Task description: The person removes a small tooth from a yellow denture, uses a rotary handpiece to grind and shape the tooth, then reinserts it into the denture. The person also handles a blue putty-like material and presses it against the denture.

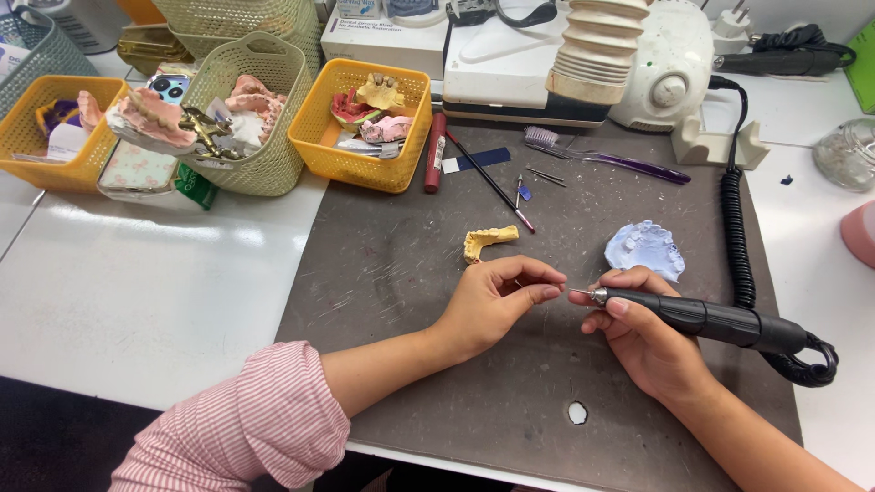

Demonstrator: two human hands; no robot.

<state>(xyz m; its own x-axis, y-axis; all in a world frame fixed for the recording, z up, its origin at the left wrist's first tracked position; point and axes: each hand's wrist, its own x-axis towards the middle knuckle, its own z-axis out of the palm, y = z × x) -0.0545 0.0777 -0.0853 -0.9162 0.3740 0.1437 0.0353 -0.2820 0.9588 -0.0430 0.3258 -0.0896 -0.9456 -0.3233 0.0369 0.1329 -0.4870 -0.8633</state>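
Head view, single entry. Black pen-shaped rotary handpiece with silver metal nose [702,317]: lies nearly level, long axis running left to right, slim bur tip pointing left; its coiled black cable [735,232] trails off the right end and runs to the far side. Right hand [643,342]: fingers wrapped and clamped round the handpiece near its nose, thumb on top. Left hand [497,296]: fingers drawn together at the tips just left of the bur tip; whether something small is pinched between them cannot be told. The bur tip sits just beside the left fingertips, the gap narrow, so the left hand is the nearer to the working end. Both hands rest over a dark grey scratched work mat [410,264] on the white counter [155,273]. Yellow plaster dental cast, arch-shaped [488,241]: on the mat, just beyond the left hand, not touched. Pale blue dental cast [647,248]: beyond the right hand, apart from it. Yellow plastic basket of casts [360,128]: far side, left of centre. Purple-handled brush [611,157]: far, lying across the mat.
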